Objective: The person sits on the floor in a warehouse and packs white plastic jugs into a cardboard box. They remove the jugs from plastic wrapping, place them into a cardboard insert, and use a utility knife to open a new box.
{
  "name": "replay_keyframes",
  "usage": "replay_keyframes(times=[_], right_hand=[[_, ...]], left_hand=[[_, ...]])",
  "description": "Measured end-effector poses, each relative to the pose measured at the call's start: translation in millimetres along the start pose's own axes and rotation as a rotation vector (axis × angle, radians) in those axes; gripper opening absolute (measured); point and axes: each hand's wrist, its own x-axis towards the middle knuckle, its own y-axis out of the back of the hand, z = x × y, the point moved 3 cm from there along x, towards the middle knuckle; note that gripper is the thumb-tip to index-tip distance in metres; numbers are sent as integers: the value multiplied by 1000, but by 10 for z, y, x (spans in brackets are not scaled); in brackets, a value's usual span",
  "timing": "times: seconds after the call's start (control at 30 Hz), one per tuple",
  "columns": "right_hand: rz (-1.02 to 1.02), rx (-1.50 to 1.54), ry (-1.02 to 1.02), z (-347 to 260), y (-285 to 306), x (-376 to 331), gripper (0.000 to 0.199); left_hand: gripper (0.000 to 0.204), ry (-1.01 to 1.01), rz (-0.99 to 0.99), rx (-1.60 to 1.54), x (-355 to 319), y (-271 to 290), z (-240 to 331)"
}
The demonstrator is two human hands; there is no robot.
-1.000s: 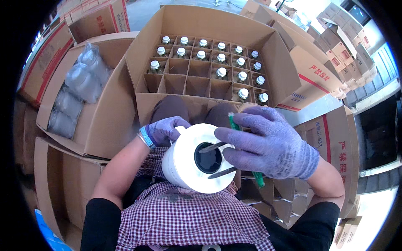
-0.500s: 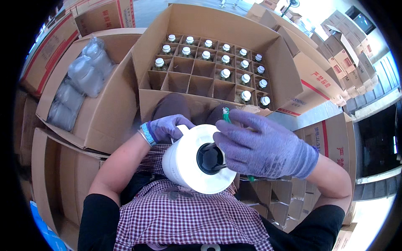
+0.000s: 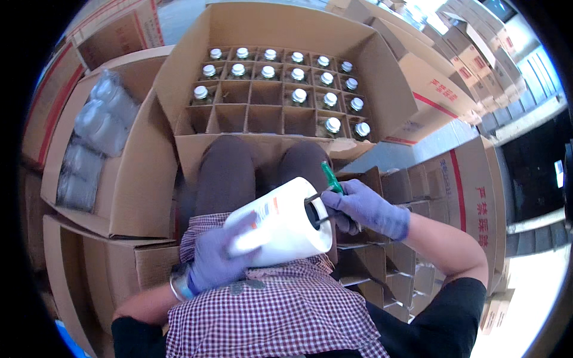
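A big white roll (image 3: 285,222) with a dark core lies across my lap, its end facing right. My left hand (image 3: 216,258), in a purple glove, grips the roll's side from below. My right hand (image 3: 364,209), also gloved, sits at the roll's core and holds a green-handled tool (image 3: 332,178) there. In front of my knees stands an open cardboard box (image 3: 382,89) with a divider grid, partly filled with capped bottles (image 3: 296,95).
An open box on the left (image 3: 143,179) holds clear wrapped bottle packs (image 3: 98,128). Stacked cartons with red print (image 3: 471,197) stand at the right. Cardboard dividers (image 3: 382,268) lie beside my right thigh. More cartons fill the back.
The roll has dropped from in front of my face to my lap and turned its end to the right. My left hand shifted under it; my right hand went to the core.
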Motion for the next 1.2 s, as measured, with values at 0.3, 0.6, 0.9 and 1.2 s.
replay_keyframes(times=[0.3, 0.6, 0.9, 1.2], right_hand=[[523, 274, 426, 217, 1013, 682, 36], [729, -769, 74, 979, 1723, 2207, 54], [1035, -600, 564, 1288, 1596, 1969, 46], [729, -57, 693, 1214, 1249, 1662, 30]], left_hand=[[52, 123, 286, -518, 376, 90, 125], [85, -68, 151, -313, 715, -644, -596], [62, -34, 547, -51, -307, 621, -451], [43, 388, 1029, 489, -1783, 1897, -856]])
